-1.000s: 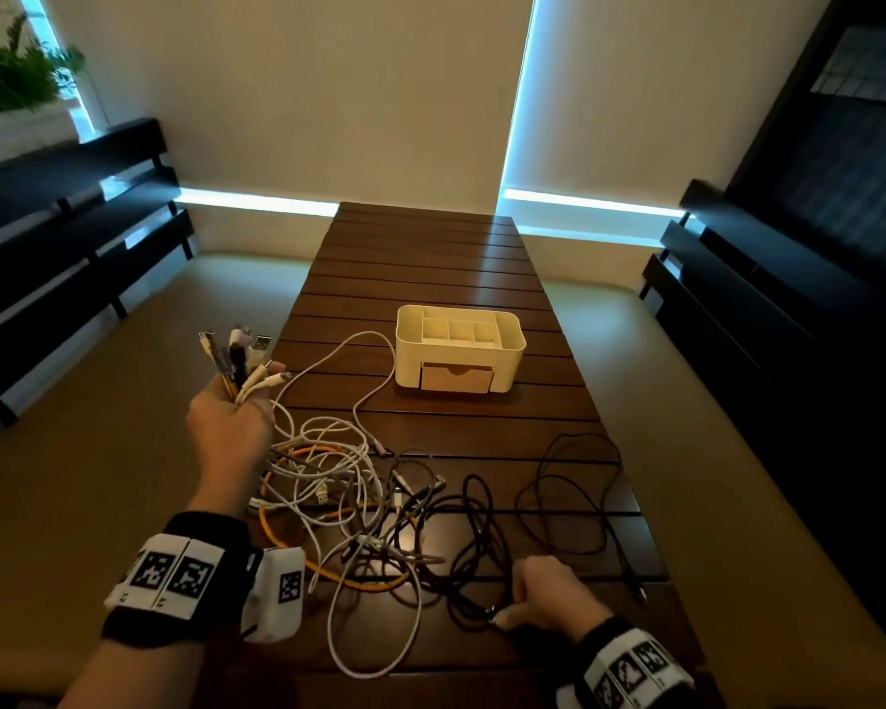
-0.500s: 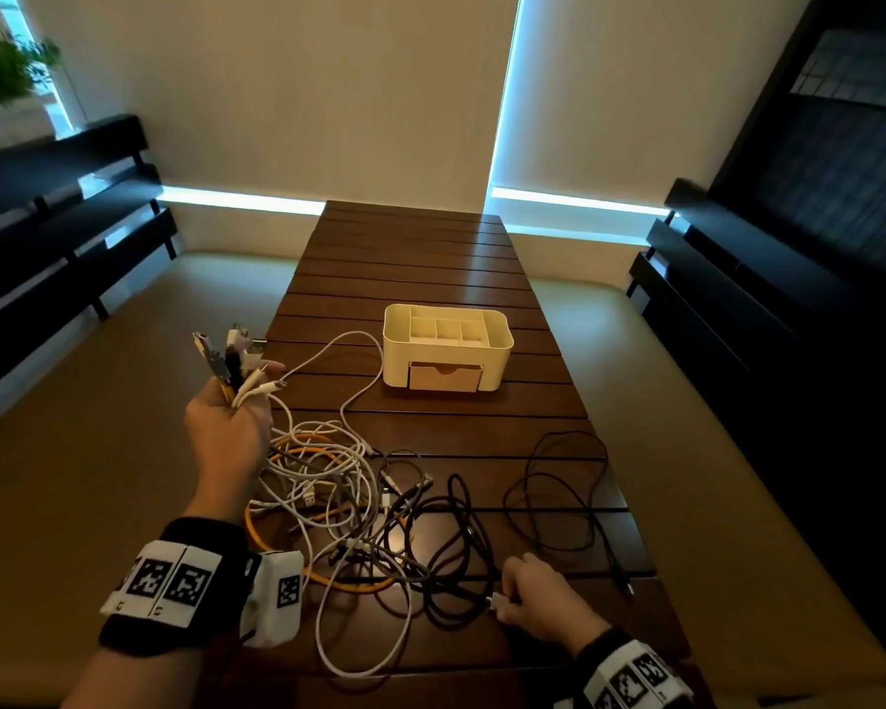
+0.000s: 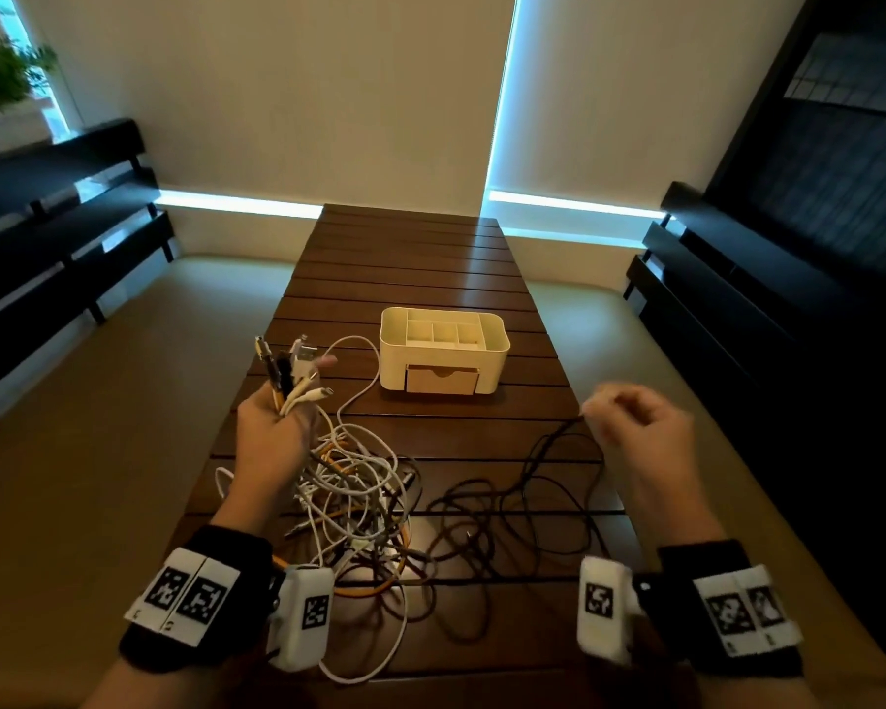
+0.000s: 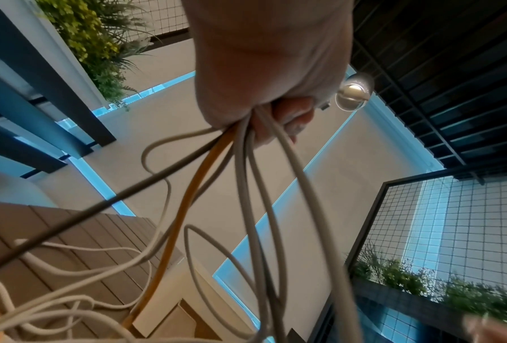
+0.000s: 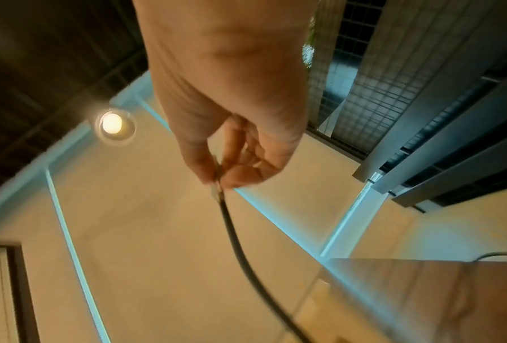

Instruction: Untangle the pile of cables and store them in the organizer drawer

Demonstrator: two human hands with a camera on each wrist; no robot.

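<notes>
A tangle of white, orange and dark cables (image 3: 359,504) lies on the near half of the wooden table (image 3: 420,258). My left hand (image 3: 272,437) is raised over its left side and grips a bunch of cable ends (image 3: 292,371) (image 4: 246,162), the plugs sticking up. My right hand (image 3: 640,422) is lifted at the right and pinches the plug end of a black cable (image 3: 528,483) (image 5: 232,222), which trails down to loose loops on the table. The cream organizer (image 3: 443,345) stands mid-table, its small front drawer (image 3: 442,379) closed.
Dark slatted benches run along the left (image 3: 62,237) and right (image 3: 768,309) sides of the room. The far half of the table beyond the organizer holds nothing. A plant (image 3: 1,69) sits at the upper left.
My right hand rose from the table's near edge up and to the right, drawing the black cable out of the pile. The left hand kept its bunch of ends.
</notes>
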